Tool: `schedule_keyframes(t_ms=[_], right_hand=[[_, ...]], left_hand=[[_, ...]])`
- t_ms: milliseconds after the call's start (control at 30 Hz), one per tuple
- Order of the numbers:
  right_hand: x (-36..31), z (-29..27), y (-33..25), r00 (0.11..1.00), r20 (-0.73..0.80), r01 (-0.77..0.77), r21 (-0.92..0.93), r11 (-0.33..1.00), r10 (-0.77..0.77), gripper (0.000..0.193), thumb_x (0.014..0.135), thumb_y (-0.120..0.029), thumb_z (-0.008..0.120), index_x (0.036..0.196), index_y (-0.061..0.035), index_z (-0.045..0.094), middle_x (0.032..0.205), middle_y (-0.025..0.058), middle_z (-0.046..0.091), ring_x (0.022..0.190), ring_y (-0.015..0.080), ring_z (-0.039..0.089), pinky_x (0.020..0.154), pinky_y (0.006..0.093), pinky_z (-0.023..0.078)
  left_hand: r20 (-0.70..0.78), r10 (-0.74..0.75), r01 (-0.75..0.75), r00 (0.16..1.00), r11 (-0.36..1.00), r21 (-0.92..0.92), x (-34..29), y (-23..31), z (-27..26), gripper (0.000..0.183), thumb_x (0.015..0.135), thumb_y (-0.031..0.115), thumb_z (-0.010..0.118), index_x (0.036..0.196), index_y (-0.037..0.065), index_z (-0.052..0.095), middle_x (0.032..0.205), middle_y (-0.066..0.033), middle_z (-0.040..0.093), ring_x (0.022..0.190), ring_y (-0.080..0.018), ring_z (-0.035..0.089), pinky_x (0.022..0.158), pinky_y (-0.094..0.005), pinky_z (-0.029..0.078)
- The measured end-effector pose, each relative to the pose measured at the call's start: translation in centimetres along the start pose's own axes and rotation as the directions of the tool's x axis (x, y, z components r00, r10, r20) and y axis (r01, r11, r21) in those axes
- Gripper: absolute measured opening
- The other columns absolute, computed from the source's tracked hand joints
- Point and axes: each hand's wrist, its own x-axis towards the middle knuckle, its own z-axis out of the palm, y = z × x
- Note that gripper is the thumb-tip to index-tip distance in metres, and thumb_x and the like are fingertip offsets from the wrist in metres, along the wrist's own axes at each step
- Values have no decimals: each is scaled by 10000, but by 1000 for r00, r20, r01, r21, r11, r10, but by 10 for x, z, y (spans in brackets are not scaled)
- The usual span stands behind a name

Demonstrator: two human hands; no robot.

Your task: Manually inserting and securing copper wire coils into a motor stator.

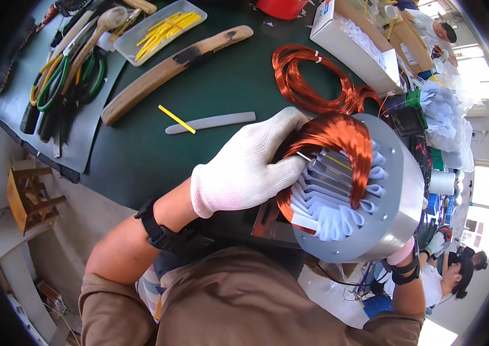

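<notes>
A motor stator (pixel 408 199) with a grey round end plate stands at the table edge, white insulation paper loops (pixel 328 222) sticking out of its slots. A thick copper wire coil (pixel 336 135) arches over its opening. My left hand (pixel 250 161), in a white knit glove, is closed on the coil's left side, thumb at the slots and fingertips hidden behind the wire. Beside the thumb tip shows a small metal pin (pixel 306 156). Of my right hand (pixel 403 252), only the gloved wrist shows at the stator's lower right; its fingers are hidden behind the housing.
Loose copper coils (pixel 308 81) lie beyond the stator. Left of them are a wooden stick (pixel 178 72), a grey flat strip (pixel 215 121), a yellow sliver (pixel 176 118), a tray of yellow strips (pixel 189 10) and scissors (pixel 54 83). A white box (pixel 354 43) stands behind; co-workers sit at right.
</notes>
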Motion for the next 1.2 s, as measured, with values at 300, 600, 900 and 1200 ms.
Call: schedule_keyframes(t_ms=[300, 600, 900, 1200], right_hand=[[-5, -20, -5, 963, -154, 165, -312, 936, -221, 476, 731, -212, 840, 1141, -20, 690, 1000, 206, 726, 947, 441, 699, 831, 509, 541], [3, -24, -26, 972, -145, 132, -319, 939, -186, 391, 744, -173, 803, 1086, -19, 693, 936, 194, 706, 882, 433, 688, 776, 489, 531], [14, -18, -57, 977, -147, 101, -329, 939, -157, 306, 756, -134, 765, 1032, -19, 696, 873, 182, 686, 817, 424, 676, 720, 469, 522], [25, -27, -87, 976, -173, 59, -362, 930, -130, 224, 769, -96, 728, 977, -18, 699, 809, 170, 666, 752, 416, 665, 665, 449, 512]], left_hand=[[-36, 111, -109, 993, 993, 50, 1, -11, 5, 462, 917, 101, 659, 1344, -15, 527, 1110, -172, 647, 1014, -261, 635, 961, -362, 505], [-94, 143, -138, 985, 989, 56, 3, -14, 7, 386, 919, 151, 625, 1258, -25, 563, 1077, -275, 662, 1031, -463, 670, 905, -466, 547], [-68, 115, -112, 991, 993, 45, 2, -12, 7, 421, 896, 75, 678, 1287, -17, 552, 1055, -151, 647, 954, -215, 614, 929, -340, 506], [-87, 134, -126, 987, 988, 89, -1, -7, 3, 390, 883, 100, 686, 1234, -6, 555, 976, -170, 631, 867, -297, 605, 848, -363, 510]])
